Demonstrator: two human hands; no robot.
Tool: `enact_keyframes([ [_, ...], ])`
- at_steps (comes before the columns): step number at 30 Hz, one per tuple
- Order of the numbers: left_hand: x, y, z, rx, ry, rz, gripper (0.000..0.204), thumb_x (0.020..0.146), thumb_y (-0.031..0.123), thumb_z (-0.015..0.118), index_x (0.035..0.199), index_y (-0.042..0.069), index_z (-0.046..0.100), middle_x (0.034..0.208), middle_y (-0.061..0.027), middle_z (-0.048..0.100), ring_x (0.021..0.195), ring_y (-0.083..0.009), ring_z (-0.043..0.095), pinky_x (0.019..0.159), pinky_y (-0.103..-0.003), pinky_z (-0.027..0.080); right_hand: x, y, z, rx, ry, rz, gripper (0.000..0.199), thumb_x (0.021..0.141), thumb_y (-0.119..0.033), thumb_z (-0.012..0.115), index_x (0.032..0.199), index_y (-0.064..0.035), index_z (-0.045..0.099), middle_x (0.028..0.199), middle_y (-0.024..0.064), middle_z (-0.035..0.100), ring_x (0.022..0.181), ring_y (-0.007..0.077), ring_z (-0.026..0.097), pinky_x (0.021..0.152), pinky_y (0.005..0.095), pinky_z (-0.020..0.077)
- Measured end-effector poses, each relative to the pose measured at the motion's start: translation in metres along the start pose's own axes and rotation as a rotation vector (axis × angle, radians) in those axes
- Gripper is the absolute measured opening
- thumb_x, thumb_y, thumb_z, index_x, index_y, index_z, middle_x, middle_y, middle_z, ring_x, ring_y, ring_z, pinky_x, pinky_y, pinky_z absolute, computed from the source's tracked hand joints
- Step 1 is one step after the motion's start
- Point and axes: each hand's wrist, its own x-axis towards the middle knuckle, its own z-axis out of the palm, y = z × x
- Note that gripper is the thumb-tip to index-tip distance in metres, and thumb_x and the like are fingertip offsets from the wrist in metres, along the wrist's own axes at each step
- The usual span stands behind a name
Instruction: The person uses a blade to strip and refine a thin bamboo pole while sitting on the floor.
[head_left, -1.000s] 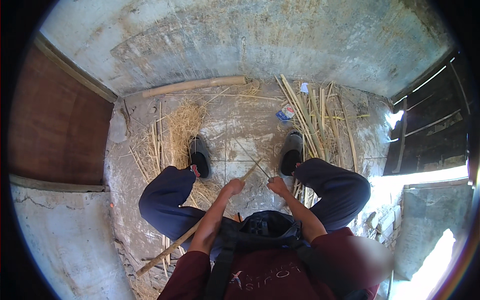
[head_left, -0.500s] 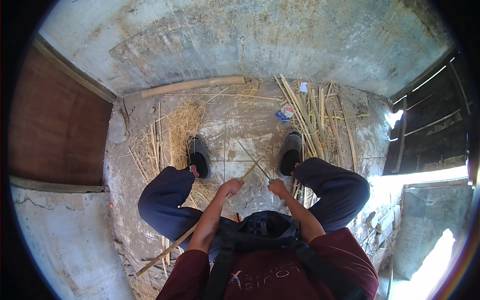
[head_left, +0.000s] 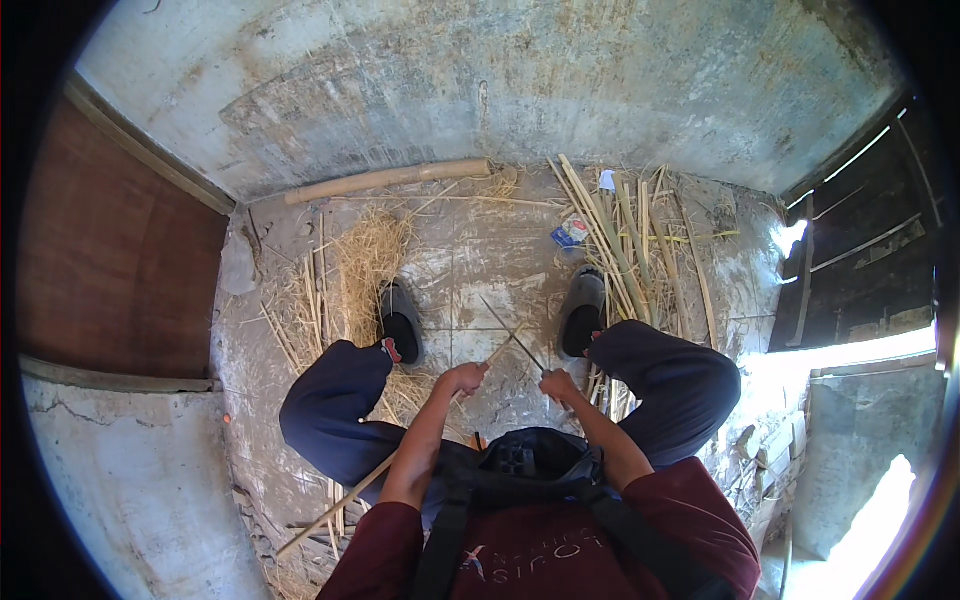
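Observation:
My left hand [head_left: 464, 378] is closed round a long, pale bamboo strip [head_left: 345, 500]. One end of the strip sticks out past my fingers, and the rest runs back under my left forearm toward the lower left. In my right hand [head_left: 560, 386] is the handle of a long, thin knife [head_left: 502, 320], its dark blade pointing away to the upper left. Blade and strip cross near the strip's far end, between my two hands. Whether the edge bites into the bamboo is too small to tell.
Pale shavings [head_left: 370, 250] lie heaped beyond my left shoe. Split bamboo strips [head_left: 630, 240] are piled beyond my right shoe, beside a small blue packet [head_left: 570, 233]. A thick bamboo pole [head_left: 390, 178] lies along the far wall [head_left: 560, 100]. A brown panel [head_left: 120, 240] stands at left.
My right hand and the knife have shifted slightly right and nearer to me, so the crossing sits closer to the strip's end. My left hand has hardly moved.

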Motion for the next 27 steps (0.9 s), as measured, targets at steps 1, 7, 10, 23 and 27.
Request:
enact_keyframes([
  [1,0.0,0.008,-0.003,-0.023,-0.02,-0.027,0.051,0.099,0.051,0.036,0.076,0.006,0.044,0.056,-0.0003,0.036,0.041,-0.0115,0.032,0.036,-0.031,0.027,0.007,0.004,-0.003,0.256,-0.059,0.132,0.017,0.068,-0.018,0.059,0.066,-0.0015,0.062,0.05,0.0113,0.054,0.045,0.0222,0.056,0.048,0.038,0.0454],
  [7,-0.015,0.0,-0.012,-0.15,-0.094,-0.052,0.049,0.099,0.051,0.036,0.078,0.007,0.045,0.056,0.0009,0.036,0.041,-0.0111,0.032,0.036,-0.03,0.027,0.047,-0.063,-0.064,1.099,0.038,0.181,0.012,0.068,-0.013,0.059,0.061,-0.0032,0.059,0.049,0.0073,0.053,0.041,0.0164,0.052,0.044,0.0307,0.0409],
  [10,-0.019,-0.01,-0.012,-0.136,-0.072,-0.031,0.047,0.099,0.05,0.036,0.079,0.009,0.045,0.056,0.0018,0.036,0.041,-0.0106,0.031,0.036,-0.029,0.027,0.045,-0.072,-0.059,1.025,0.203,0.196,0.02,0.068,-0.02,0.058,0.058,-0.0019,0.059,0.052,0.0119,0.056,0.05,0.0196,0.057,0.049,0.0355,0.0418],
  [23,-0.006,0.009,0.025,0.696,0.441,0.111,0.052,0.099,0.04,0.035,0.101,-0.003,0.063,0.087,-0.02,0.066,0.076,-0.0354,0.065,0.07,-0.045,0.052,-0.008,-0.014,-0.029,0.756,-0.4,0.502,0.026,0.075,-0.021,0.054,0.061,0.0003,0.056,0.049,0.0124,0.052,0.039,0.0234,0.052,0.041,0.0392,0.0445],
  [27,-0.014,0.01,0.022,0.632,0.574,0.051,0.052,0.098,0.042,0.037,0.1,0.0,0.069,0.101,-0.022,0.067,0.097,-0.0395,0.064,0.083,-0.045,0.052,-0.005,-0.02,-0.033,0.367,-0.277,0.286,0.02,0.066,-0.017,0.059,0.077,-0.0002,0.06,0.059,0.0152,0.06,0.056,0.0285,0.064,0.059,0.0396,0.054],
])
